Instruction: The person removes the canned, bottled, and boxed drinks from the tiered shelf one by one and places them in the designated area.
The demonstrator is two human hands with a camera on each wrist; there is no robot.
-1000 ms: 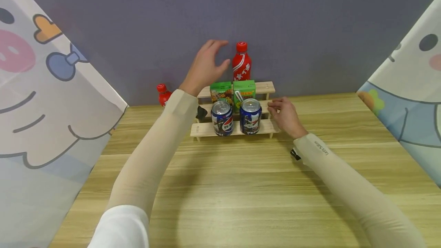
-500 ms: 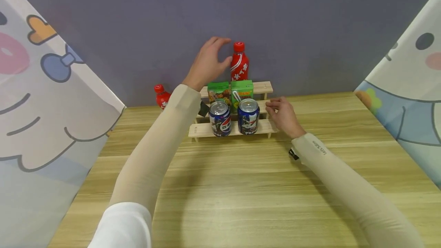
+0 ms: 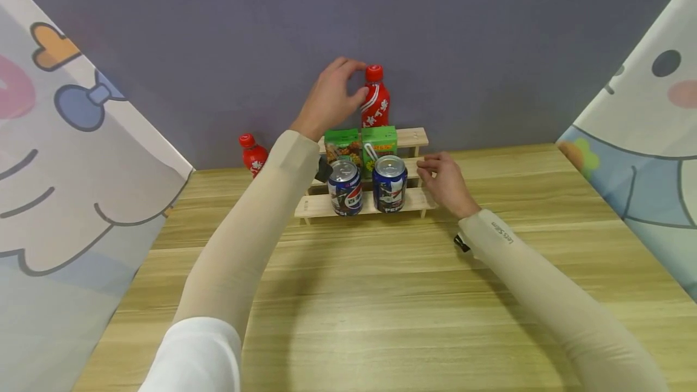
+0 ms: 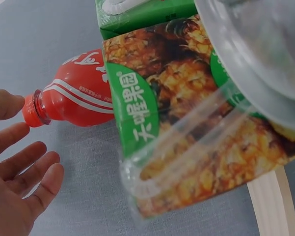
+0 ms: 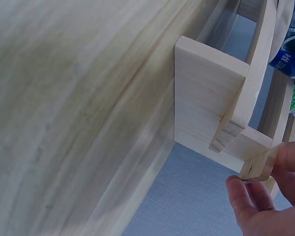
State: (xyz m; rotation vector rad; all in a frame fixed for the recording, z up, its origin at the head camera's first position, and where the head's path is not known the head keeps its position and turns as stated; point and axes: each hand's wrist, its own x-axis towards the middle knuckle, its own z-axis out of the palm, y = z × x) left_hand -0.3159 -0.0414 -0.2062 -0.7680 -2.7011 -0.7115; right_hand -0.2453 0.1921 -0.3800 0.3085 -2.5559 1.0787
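Observation:
At the back, a red bottle (image 3: 376, 104) stands on the top step of a small wooden tiered rack (image 3: 419, 198). My left hand (image 3: 331, 97) is beside the bottle's left side, thumb and forefinger spread. In the left wrist view those fingertips (image 4: 20, 132) are right at the red cap (image 4: 32, 112). My right hand (image 3: 443, 181) pinches the right end of the middle step; the right wrist view shows thumb and fingers around the wooden slat (image 5: 260, 164). Two green drink cartons (image 3: 381, 138) stand on the middle step, partly hidden by two blue Pepsi cans (image 3: 389, 186) in front.
A second red bottle (image 3: 253, 155) stands at the table's back left, partly hidden by my left sleeve. A grey wall (image 3: 490, 65) rises behind the wooden table (image 3: 381, 295). Cartoon-printed panels (image 3: 653, 114) flank both sides.
My left hand has moved right, closing in on the red bottle on the rack. My right hand keeps its hold on the step. The whole view has shifted slightly.

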